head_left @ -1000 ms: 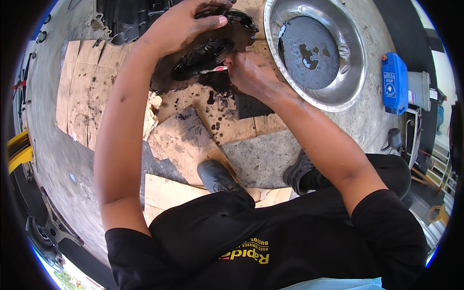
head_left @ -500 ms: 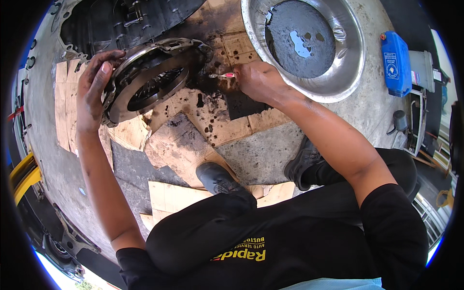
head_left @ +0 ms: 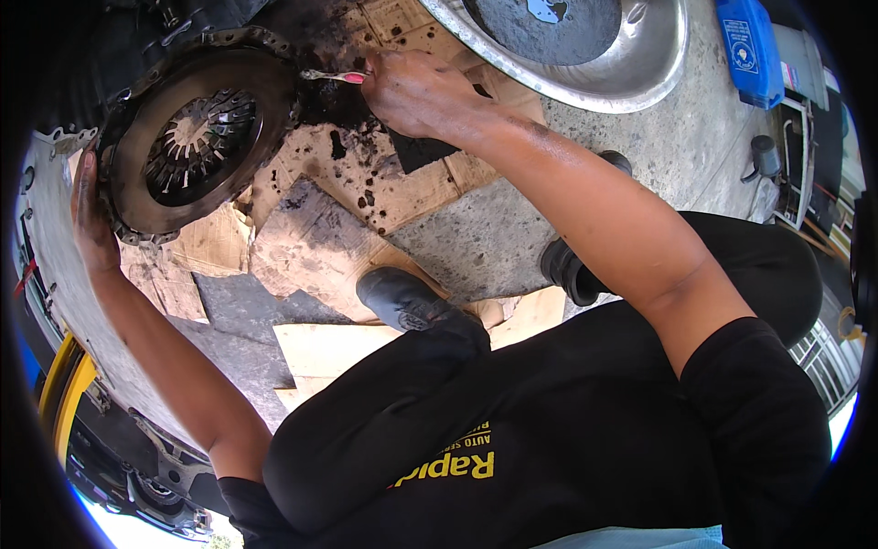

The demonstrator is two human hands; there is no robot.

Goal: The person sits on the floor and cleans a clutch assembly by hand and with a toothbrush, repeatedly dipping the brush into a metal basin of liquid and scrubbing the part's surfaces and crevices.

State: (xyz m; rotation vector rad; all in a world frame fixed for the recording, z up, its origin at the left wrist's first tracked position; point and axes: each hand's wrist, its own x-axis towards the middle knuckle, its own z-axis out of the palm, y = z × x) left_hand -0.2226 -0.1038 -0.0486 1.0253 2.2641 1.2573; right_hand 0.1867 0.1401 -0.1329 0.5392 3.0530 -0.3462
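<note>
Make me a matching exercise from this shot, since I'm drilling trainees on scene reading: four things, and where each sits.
Things:
1. clutch plate
2. small brush
3. metal basin
4. blue container

Places:
A. top right corner, on the concrete
B. pinched in the right hand
C. tilted on the stained cardboard, left hand on its edge
D. top centre, beyond the right hand

Pairs: 1-C, 2-B, 3-D, 4-A

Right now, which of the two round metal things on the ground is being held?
The dark clutch plate, gripped at its edge by the left hand. The shiny steel basin lies untouched beyond the right hand.
</note>
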